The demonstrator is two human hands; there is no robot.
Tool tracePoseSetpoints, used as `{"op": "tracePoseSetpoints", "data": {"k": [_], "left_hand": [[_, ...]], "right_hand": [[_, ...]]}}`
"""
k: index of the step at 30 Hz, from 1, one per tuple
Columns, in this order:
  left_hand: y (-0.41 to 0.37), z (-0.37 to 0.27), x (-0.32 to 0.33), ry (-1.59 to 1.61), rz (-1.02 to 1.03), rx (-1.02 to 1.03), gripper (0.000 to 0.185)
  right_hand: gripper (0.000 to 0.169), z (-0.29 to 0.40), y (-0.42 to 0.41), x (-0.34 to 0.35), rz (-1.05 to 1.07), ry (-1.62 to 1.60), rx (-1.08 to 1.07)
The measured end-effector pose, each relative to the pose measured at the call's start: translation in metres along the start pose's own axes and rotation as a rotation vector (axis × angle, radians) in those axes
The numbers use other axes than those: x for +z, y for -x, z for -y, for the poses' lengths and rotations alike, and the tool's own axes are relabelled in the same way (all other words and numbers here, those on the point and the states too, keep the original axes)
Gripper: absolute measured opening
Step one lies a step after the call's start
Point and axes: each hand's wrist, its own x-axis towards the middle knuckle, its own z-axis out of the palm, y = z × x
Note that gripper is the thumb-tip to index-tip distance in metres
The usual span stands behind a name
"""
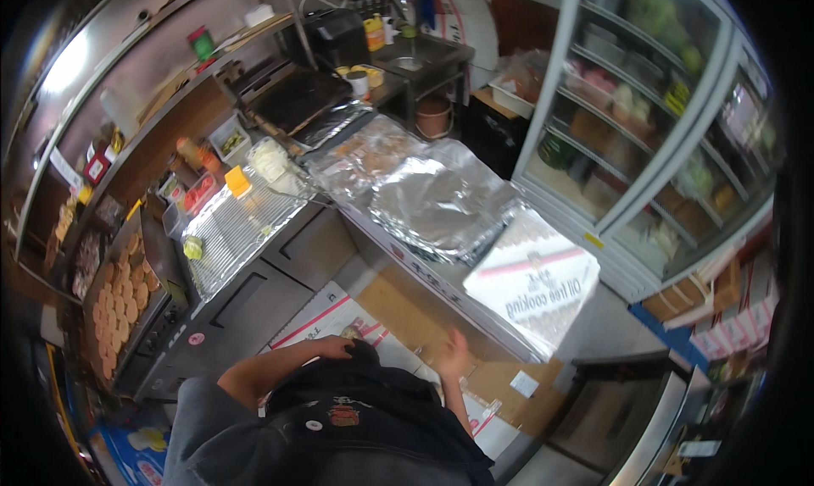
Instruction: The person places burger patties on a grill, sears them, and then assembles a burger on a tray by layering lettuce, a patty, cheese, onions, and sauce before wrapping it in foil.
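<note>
My left hand (336, 346) rests against the front of my black apron (346, 416), its fingers partly hidden by the cloth. My right hand (453, 354) hangs in the air on the other side of the apron, slightly blurred, and no object shows in it. Before me stands a long counter with a crumpled aluminium foil sheet (432, 200) over its middle. On the counter's near right end lies a stack of white printed paper sheets (540, 276). Flattened cardboard (400, 295) covers the floor below my hands.
At left, a griddle (152, 292) carries several round patties (121, 295). Beside it, a ribbed steel worktop (235, 228) bears orange cheese slices (238, 181), a tomato tub (200, 193) and lettuce (193, 247). A glass-door refrigerator (610, 130) stands right; a bucket (434, 117) sits behind the counter.
</note>
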Motion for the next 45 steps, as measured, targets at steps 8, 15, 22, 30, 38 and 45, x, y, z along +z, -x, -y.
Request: {"op": "tracePoseSetpoints", "data": {"k": [8,15,22,30,38,45], "left_hand": [[0.059,0.198,-0.017,0.244,-0.584,-0.357,0.048],[0.1,0.304,0.056,1.07,-0.603,-0.535,0.042],[0.044,0.275,-0.078,0.576,-0.756,-0.168,0.037],[0.032,0.207,-0.232,0.594,-0.706,0.132,0.039],[0.047,0.2,-0.256,0.889,-0.799,0.128,0.037],[0.073,0.212,-0.288,0.98,-0.883,0.231,0.013]], "right_hand": [[0.057,0.116,-0.296,0.134,0.343,0.992,-0.335],[0.048,0.167,-0.349,0.141,0.293,1.19,-0.135],[0.024,0.267,-0.403,0.324,0.788,0.949,-0.69],[0.058,0.269,-0.417,0.398,0.963,2.17,-0.525],[0.046,0.237,-0.462,0.391,1.389,1.666,-0.944],[0.036,0.344,-0.429,0.392,1.356,1.461,-1.14]]}}
